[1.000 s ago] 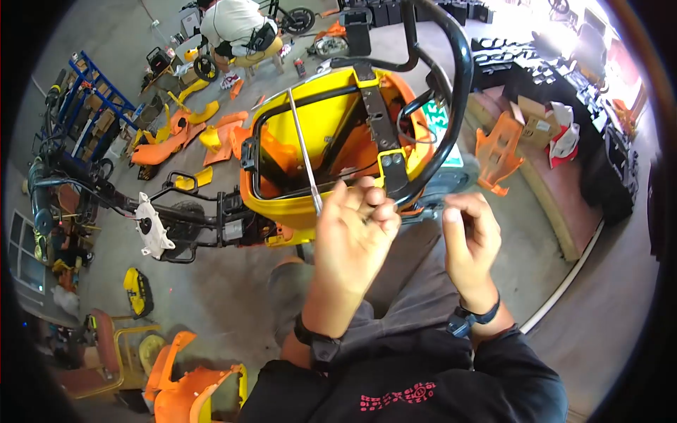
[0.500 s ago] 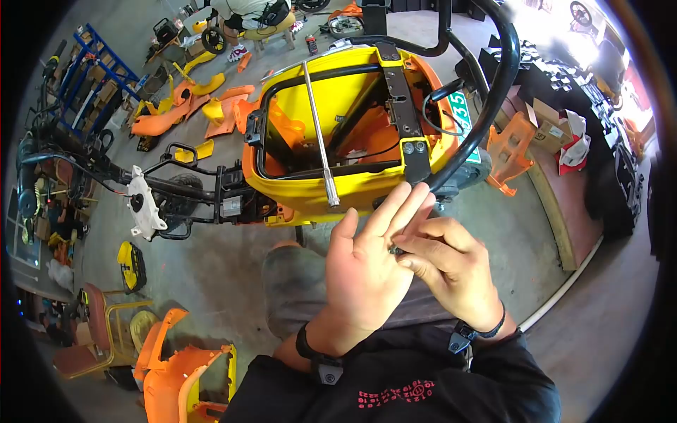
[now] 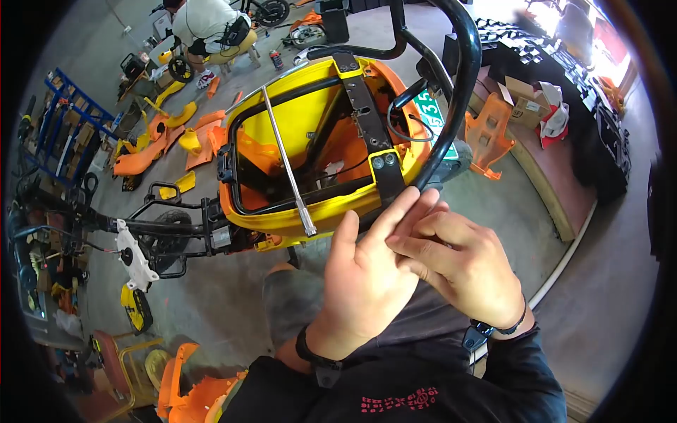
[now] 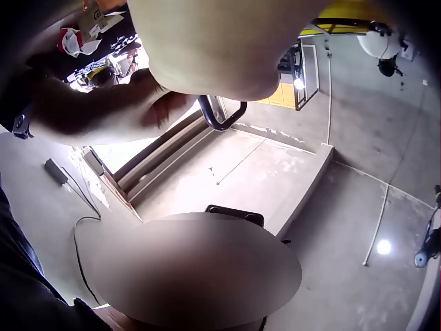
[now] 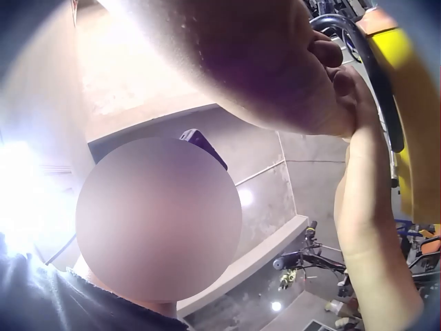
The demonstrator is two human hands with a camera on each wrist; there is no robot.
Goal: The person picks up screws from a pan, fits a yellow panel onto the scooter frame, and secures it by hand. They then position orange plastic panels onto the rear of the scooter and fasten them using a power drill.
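Note:
My left hand (image 3: 367, 289) is palm up with its fingers straight, in front of the scooter. Over its palm and fingers is my right hand (image 3: 465, 264), thumb and forefinger bent together in a pinch. A small dark metal piece showed between those fingertips half a second ago; now the fingers hide it. Just beyond both hands stands the scooter's yellow and orange rear body (image 3: 282, 218), its top uncovered inside a black tube frame. A long chrome socket wrench (image 3: 283, 151) lies slanted across that opening, its socket end over the near rim.
The scooter's black grab rail (image 3: 469, 77) arches up at the right. Orange and yellow panels (image 3: 151, 151) lie on the floor at left, and another orange panel (image 3: 488, 137) leans at right by a cardboard box (image 3: 525, 102). A person (image 3: 211, 32) sits at the back.
My hands came together from a second ago: the left hand turned flat and the right moved onto it. Since half a second ago, the small dark piece has gone out of sight behind the fingers.

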